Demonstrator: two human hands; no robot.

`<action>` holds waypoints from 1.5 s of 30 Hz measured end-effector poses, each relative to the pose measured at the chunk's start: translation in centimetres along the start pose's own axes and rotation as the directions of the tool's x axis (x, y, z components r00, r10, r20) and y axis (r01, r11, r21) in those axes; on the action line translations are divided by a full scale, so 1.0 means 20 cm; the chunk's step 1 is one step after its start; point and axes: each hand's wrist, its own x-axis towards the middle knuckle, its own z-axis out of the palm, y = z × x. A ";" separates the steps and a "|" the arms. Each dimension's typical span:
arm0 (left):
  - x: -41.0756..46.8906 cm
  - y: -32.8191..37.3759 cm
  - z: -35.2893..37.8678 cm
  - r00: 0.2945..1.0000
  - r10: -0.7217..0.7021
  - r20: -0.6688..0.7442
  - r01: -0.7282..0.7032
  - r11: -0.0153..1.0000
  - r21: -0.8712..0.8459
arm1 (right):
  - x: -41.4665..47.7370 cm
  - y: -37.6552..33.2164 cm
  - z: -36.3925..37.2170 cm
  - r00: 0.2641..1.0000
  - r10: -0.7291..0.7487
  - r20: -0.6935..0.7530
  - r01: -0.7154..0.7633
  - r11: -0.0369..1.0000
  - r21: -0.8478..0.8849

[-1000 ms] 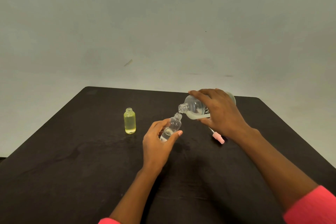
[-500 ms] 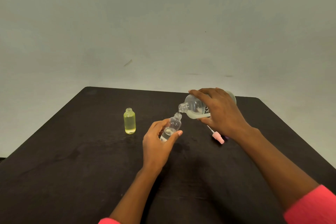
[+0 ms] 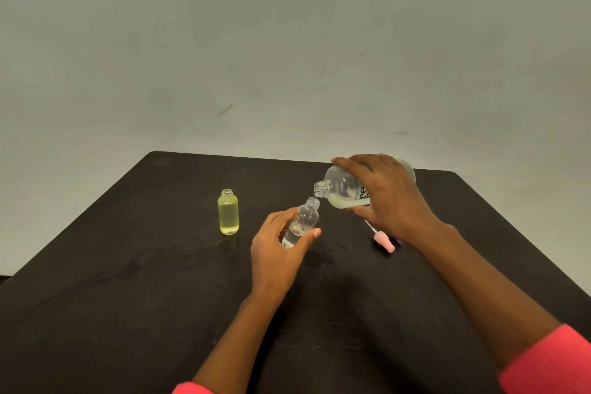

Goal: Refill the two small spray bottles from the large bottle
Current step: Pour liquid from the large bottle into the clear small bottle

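Observation:
My right hand (image 3: pixel 388 201) grips the large clear bottle (image 3: pixel 342 190), tipped almost flat with its open neck pointing left and down. Just below that neck is the mouth of a small clear bottle (image 3: pixel 305 221), tilted to the right and partly filled, held in my left hand (image 3: pixel 276 254). A thin stream runs between the two mouths. A small yellow bottle (image 3: pixel 228 213) stands upright and uncapped on the black table (image 3: pixel 128 281), left of my hands.
A pink spray cap with its white dip tube (image 3: pixel 383 240) lies on the table under my right wrist; something purple peeks out beside it. The table's far edge runs just behind the large bottle. A pale wall rises beyond.
The liquid level in the small clear bottle has crept up slightly. Both hands and bottles hold nearly the same pose.

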 end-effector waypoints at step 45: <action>0.00 -0.01 0.00 1.000 -0.010 -0.002 0.010 1.000 0.001 | 0.01 0.02 -0.01 1.000 -0.025 -0.017 0.024 1.000 -0.016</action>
